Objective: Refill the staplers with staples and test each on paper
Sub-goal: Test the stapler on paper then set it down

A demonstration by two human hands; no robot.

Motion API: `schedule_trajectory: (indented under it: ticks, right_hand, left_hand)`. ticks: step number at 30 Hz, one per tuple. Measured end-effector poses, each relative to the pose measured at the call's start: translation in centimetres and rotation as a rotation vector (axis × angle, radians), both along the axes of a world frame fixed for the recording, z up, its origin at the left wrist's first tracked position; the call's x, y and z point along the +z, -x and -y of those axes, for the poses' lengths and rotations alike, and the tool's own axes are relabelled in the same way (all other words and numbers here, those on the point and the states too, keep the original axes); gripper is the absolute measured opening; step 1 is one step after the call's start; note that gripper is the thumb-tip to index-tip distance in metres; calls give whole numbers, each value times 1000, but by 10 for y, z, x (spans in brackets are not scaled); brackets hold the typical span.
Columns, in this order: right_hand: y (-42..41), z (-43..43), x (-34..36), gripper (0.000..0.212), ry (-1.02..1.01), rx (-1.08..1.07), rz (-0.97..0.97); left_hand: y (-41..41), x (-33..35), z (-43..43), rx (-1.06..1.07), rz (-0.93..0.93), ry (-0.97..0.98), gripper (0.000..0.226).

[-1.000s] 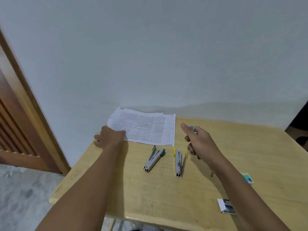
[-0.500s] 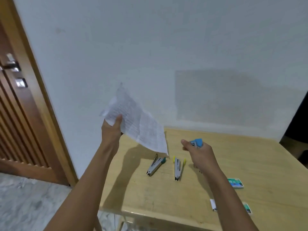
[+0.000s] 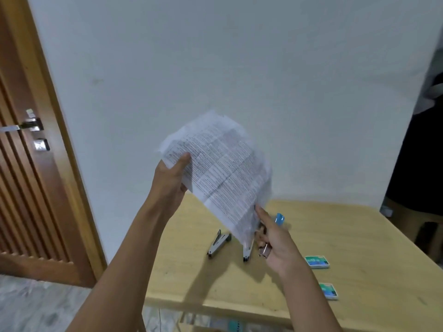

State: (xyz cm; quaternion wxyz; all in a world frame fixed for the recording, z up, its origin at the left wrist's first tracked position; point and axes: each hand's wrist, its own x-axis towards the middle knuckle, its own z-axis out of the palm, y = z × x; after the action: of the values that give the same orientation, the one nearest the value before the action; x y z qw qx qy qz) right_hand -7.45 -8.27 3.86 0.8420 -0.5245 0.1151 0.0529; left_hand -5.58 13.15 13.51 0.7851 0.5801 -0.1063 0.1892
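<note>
Two staplers (image 3: 219,243): opened, toward left edge of table (image 3: 359,236), apparently untested
Left hand (image 3: 169,185): grips paper (image 3: 220,168) aloft
Right hand (image 3: 275,245): grasps blue stapler (image 3: 279,219) at paper's corner, test pending

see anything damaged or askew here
The paper in the left hand is creased, its top edge ragged. On the table, the leftmost stapler lies hinged open, probably for refilling.

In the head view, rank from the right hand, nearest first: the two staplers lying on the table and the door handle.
1. The half-hidden stapler, behind the paper, on the table just left of the right hand, which grips the blue stapler.
2. The open stapler, farther left on the table.
3. The door handle, far left, off the table.
</note>
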Motion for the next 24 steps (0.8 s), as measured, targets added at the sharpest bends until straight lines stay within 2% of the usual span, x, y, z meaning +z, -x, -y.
schedule_trajectory:
  ticks: [2, 5, 7, 8, 12, 16, 18, 21, 24]
  right_hand:
    - [4, 3, -2, 24, 27, -99, 7]
    - [13, 13, -6, 29, 288, -265, 65]
    - [21, 17, -6, 26, 422, -372, 166]
    - [24, 17, -6, 24, 489, -414, 213]
    - [36, 7, -2, 23, 689, -483, 347]
    - [44, -4, 2, 32, 650, -516, 454]
    - [47, -5, 3, 46, 592, -506, 463]
    - [46, -4, -2, 68, 440, -444, 460]
    - [44, 4, -10, 69, 376, -369, 421]
  left_hand:
    - [2, -1, -2, 70, 2, -39, 32]
    - [10, -2, -4, 219, 9, -199, 33]
    - [17, -4, 0, 296, 44, -329, 16]
    - [22, -5, 4, 313, 71, -384, 7]
    - [37, -12, 23, 233, 115, -498, 14]
    - [51, -26, 46, 74, 142, -600, 19]
    - [54, -35, 57, 54, 145, -616, 18]
    - [48, -40, 58, 178, 106, -460, 15]
    - [39, -44, 47, 152, -16, -233, 14]
